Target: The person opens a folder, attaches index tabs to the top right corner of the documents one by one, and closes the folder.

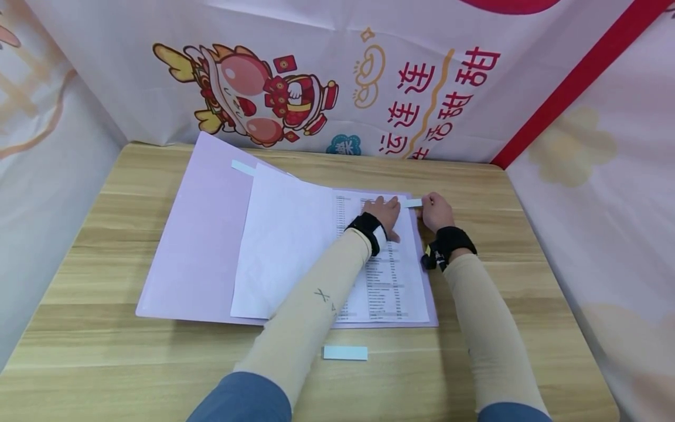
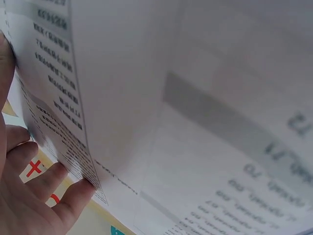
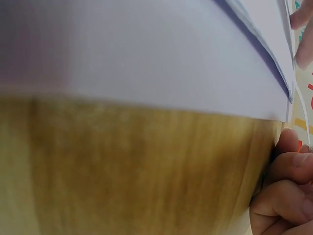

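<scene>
A lilac folder (image 1: 192, 246) lies open on the table, its left cover raised a little. Inside is a stack of paper, with a blank white page (image 1: 285, 240) turned to the left and a printed sheet (image 1: 411, 281) on the right. My left hand (image 1: 384, 214) rests on the upper part of the printed sheet, fingers spread. In the left wrist view its fingertips touch the page (image 2: 127, 122). At the folder's upper right edge, my right hand (image 1: 437, 212) pinches a pale blue strip (image 1: 412, 203) by its right end; the other end overlaps the sheet.
A second pale blue strip (image 1: 345, 353) lies on the wooden table (image 1: 490, 193) in front of the folder. Another light strip (image 1: 243, 168) shows on the left cover near its top. Printed cloth (image 1: 337, 76) hangs behind the table and along both sides.
</scene>
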Demonstrator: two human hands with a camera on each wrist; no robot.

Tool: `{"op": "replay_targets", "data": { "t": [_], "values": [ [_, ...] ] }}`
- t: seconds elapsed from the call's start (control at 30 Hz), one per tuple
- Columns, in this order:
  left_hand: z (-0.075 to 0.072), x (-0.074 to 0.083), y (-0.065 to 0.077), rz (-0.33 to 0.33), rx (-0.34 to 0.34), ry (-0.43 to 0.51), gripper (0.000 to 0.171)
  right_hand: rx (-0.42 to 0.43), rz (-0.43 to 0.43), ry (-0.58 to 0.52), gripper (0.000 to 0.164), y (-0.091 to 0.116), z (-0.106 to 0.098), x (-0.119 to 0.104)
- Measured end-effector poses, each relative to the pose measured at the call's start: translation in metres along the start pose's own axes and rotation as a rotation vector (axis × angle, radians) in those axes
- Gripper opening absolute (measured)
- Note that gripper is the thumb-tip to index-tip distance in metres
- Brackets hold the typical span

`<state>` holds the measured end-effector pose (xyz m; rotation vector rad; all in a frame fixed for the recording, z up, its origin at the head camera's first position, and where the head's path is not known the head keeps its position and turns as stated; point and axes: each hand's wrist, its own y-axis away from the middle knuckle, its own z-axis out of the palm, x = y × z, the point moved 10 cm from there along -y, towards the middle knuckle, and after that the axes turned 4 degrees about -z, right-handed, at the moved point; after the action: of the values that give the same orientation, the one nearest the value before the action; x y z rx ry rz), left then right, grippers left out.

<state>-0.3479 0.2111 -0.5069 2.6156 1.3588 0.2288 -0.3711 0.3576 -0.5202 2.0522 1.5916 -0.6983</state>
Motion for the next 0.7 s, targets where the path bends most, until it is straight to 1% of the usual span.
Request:
{"op": "replay_targets", "data": {
  "t": [0.1, 0.23, 0.3, 0.37, 0.5, 0.6, 0.7],
  "values": [
    [0.003, 0.0, -0.002, -0.008, -0.013, -0.031, 0.088, 0.003, -0.011, 0.013, 0.033, -0.001, 0.001, 0.0],
    [0.008, -0.001, -0.007, -0.028, -0.052, -0.047, 0.09, 0.004, -0.046, 0.029, 0.033, -0.001, -0.001, -0.004],
    [0.009, -0.001, -0.009, -0.036, -0.068, -0.05, 0.09, -0.01, -0.057, 0.034, 0.034, 0.0, -0.001, -0.006],
    [0.009, -0.001, -0.01, -0.041, -0.073, -0.047, 0.09, -0.026, -0.055, 0.049, 0.036, 0.002, -0.001, -0.007],
    [0.006, -0.001, -0.007, -0.04, -0.06, -0.043, 0.087, -0.052, -0.032, 0.083, 0.042, 0.006, -0.003, -0.01],
    [0.003, 0.0, -0.004, -0.035, -0.042, -0.044, 0.085, -0.02, -0.01, 0.102, 0.04, 0.006, -0.009, -0.012],
    [0.002, 0.0, -0.003, -0.031, -0.027, -0.044, 0.084, 0.031, -0.01, 0.135, 0.032, 0.005, -0.015, -0.019]
  ]
}}
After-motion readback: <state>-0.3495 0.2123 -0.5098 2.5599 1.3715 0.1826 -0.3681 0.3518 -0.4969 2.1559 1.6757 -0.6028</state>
